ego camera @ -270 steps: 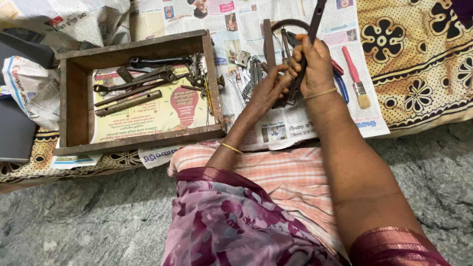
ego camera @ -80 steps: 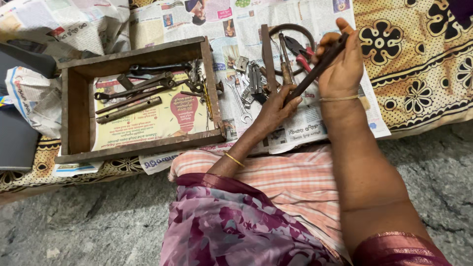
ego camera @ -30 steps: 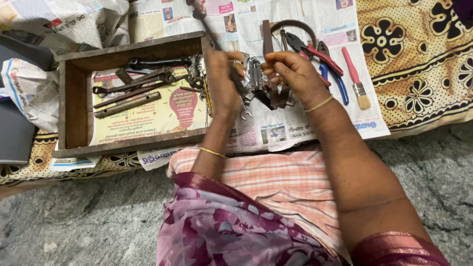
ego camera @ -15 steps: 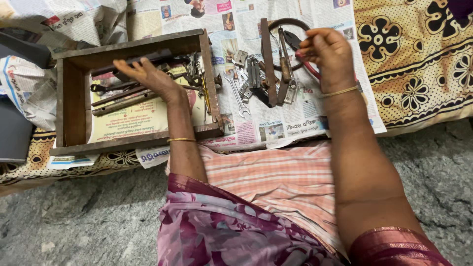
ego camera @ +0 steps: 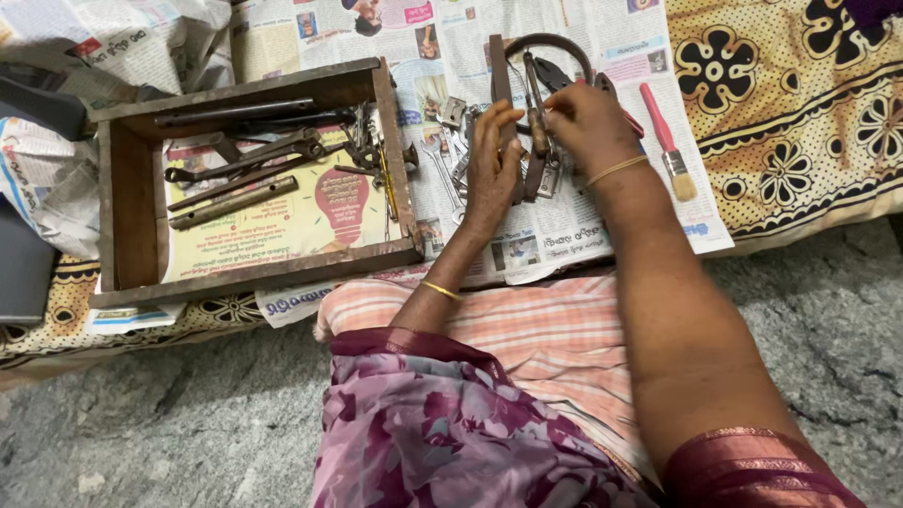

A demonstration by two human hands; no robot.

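Observation:
My left hand (ego camera: 493,158) lies palm down on a pile of small metal tools (ego camera: 450,150) spread on newspaper (ego camera: 564,246); its fingertips touch a rusty flat bar (ego camera: 498,58). My right hand (ego camera: 589,119) is just right of it, fingers pinched on dark pliers (ego camera: 543,175) that lie lengthwise on the paper. A dark curved metal band (ego camera: 551,42) arcs behind both hands. To the left stands an open wooden box (ego camera: 254,278) holding rusty rods and wrenches (ego camera: 235,199).
A red-handled paintbrush (ego camera: 666,141) lies right of my right hand. A yellow patterned cloth (ego camera: 800,113) covers the low surface. Crumpled newspaper (ego camera: 56,56) and a dark flat object (ego camera: 23,273) sit far left. Grey stone floor (ego camera: 169,423) is below.
My left hand has come out of the wooden box and moved right onto the tool pile. My right hand has lowered onto the pliers.

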